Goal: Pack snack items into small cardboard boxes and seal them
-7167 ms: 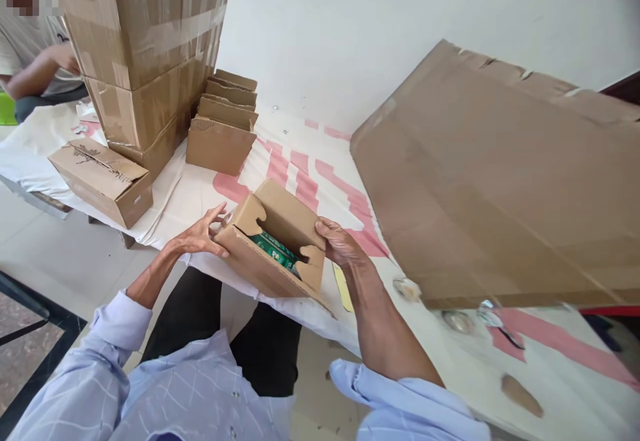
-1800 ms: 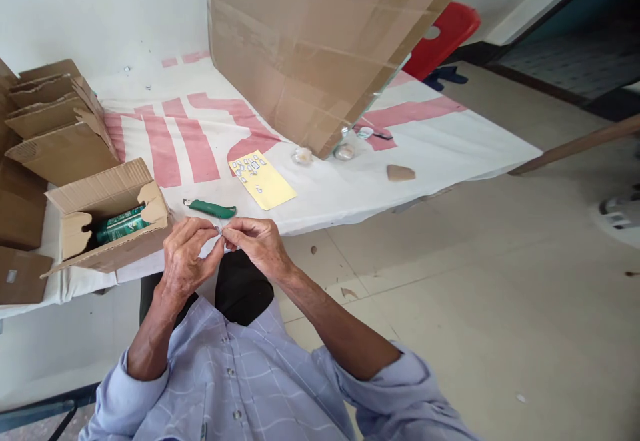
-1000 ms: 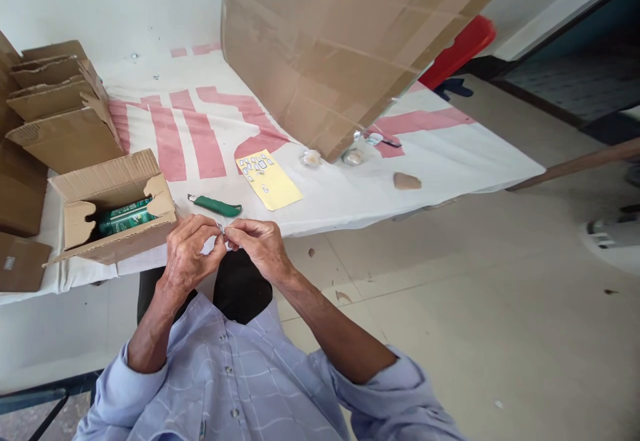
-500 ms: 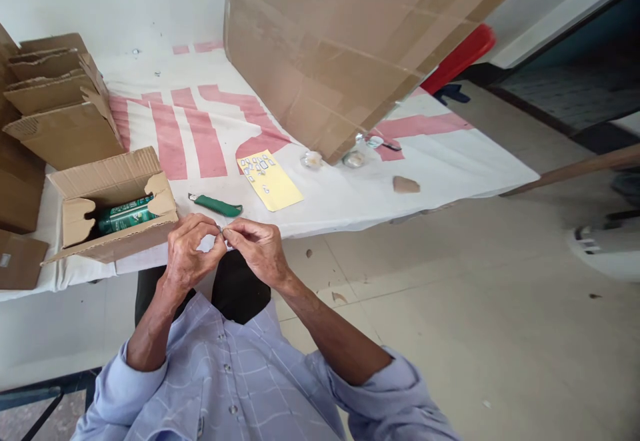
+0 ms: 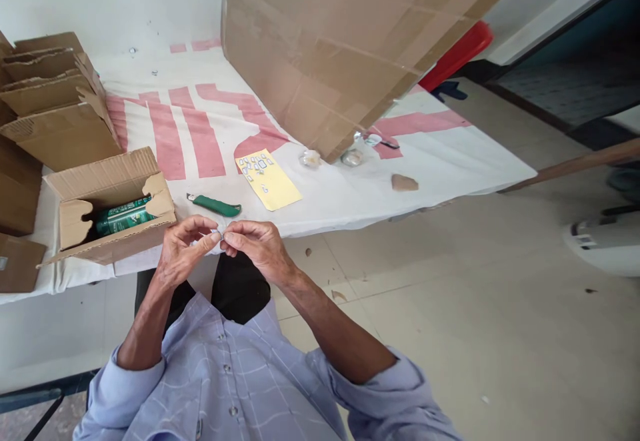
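Observation:
My left hand (image 5: 186, 247) and my right hand (image 5: 257, 246) meet just off the table's front edge, fingertips pinched together. Between them is something tiny that I cannot make out. Behind my hands a green utility knife (image 5: 216, 205) lies on the white and pink cloth (image 5: 200, 141). Right of the knife is a yellow card (image 5: 280, 191) with several small outlined pieces on its upper part. An open cardboard box (image 5: 113, 244) to the left of my hands holds green containers (image 5: 123, 217).
A large taped carton (image 5: 320, 47) leans over the back of the table. Small clear plastic packets (image 5: 352, 157) and a brown scrap (image 5: 404, 183) lie on the right. More cardboard boxes (image 5: 65, 127) stand at the left, and a red object (image 5: 457, 54) is behind the carton.
The fingers of my left hand have shifted, with the thumb now stretched straighter toward my right fingertips. The view has moved slightly, and both hands still meet at the same spot.

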{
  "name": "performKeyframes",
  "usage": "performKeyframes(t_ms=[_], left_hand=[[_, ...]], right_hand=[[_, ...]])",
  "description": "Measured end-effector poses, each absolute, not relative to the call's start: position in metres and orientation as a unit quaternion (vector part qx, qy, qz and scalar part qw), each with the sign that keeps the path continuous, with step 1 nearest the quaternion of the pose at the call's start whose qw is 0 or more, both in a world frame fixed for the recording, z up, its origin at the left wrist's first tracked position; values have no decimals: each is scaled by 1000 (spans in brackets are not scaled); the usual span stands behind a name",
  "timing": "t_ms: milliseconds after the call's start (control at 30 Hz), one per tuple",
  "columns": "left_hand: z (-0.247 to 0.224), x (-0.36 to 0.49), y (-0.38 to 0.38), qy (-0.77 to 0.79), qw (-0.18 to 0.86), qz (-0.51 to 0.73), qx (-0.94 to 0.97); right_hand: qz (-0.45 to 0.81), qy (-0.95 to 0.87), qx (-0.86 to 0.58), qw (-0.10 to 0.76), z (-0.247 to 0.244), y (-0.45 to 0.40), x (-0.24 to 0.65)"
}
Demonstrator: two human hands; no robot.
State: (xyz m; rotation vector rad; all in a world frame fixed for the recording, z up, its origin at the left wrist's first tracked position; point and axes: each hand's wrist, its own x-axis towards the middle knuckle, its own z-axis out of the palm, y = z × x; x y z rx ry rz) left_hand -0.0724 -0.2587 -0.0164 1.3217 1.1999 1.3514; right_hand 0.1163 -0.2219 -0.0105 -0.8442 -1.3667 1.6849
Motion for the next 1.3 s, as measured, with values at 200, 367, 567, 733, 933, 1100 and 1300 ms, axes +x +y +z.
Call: performKeyframes(t_ms=[200,367,567,733,933,1100,1300], left_hand=[[-19,-65,-259,446,503,574,467],[-20,-57,-260,436,509,605,430],[-13,-53,-261,456,521,592,412],[-11,-52,-257,483,525,566,413],[-18,-47,-251,483,502,571,434],[-35,-45,-239,558,456,571,393],[-43,-42,-234,584,464,564,354]], right_hand=[[684,-513,-321,407,-17,-222,115],[670,-504,-337,429,-23,-225,110],[622,-558,-328,440,-22,-223,113],[605,-578,-344,426,-26,-218,117],[639,-524,-356,437,-40,-215,117],[605,-550,-382,431,-49,-201,130],[447,-563,-531,449,-60,-109,153]])
